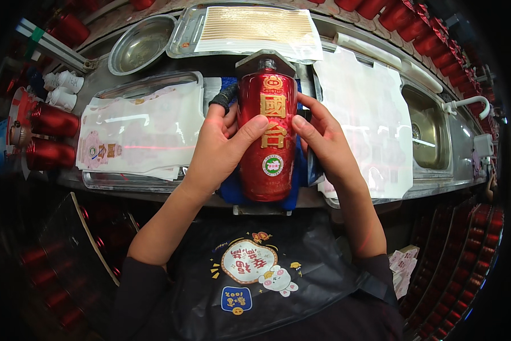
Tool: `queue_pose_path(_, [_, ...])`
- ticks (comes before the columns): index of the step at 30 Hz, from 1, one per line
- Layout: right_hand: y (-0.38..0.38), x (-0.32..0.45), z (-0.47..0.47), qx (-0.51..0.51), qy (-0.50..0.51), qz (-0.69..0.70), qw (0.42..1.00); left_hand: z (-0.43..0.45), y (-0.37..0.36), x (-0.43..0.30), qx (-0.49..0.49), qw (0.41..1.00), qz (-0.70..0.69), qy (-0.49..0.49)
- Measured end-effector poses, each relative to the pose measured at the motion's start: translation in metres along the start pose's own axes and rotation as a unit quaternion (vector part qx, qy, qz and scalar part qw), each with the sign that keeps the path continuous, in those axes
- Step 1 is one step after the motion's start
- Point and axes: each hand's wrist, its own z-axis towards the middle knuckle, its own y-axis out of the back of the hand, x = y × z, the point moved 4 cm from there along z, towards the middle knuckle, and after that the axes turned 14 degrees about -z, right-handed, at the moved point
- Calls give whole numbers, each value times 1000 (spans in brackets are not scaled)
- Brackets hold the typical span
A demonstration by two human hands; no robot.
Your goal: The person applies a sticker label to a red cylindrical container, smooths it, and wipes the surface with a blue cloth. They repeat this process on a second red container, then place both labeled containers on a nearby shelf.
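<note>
A glossy red glass bottle lies in front of me, its open clear neck pointing away. Gold characters and a round green-and-white mark decorate its face. My left hand grips the bottle's left side, the thumb pressed beside the gold characters; a dark wrap covers one fingertip. From the right side my right hand holds it too, thumb on the face and fingers curled behind. Under the bottle is a blue cloth. A dark angular block stands behind the neck.
Decal sheets lie on a left tray, and a white sheet covers the right side. Behind are a striped gold sheet and a metal bowl. A sink is at right. Red bottles stand left, with more racked around.
</note>
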Motion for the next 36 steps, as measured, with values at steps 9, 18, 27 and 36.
queue_pose_path(9, [-2, 2, -5, 11, 0, 51, 999, -3, -1, -3, 7, 999, 30, 15])
queue_pose_path(18, [-14, -8, -25, 43, 42, 84, 995, -17, 3, -2, 34, 993, 109, 17])
queue_pose_path(27, [-10, -8, -24, 35, -3, 66, 997, -19, 13, 1, 42, 995, 91, 8])
queue_pose_path(36, [-12, -5, -22, 20, -11, 45, 999, -28, 24, 9, 61, 994, 82, 50])
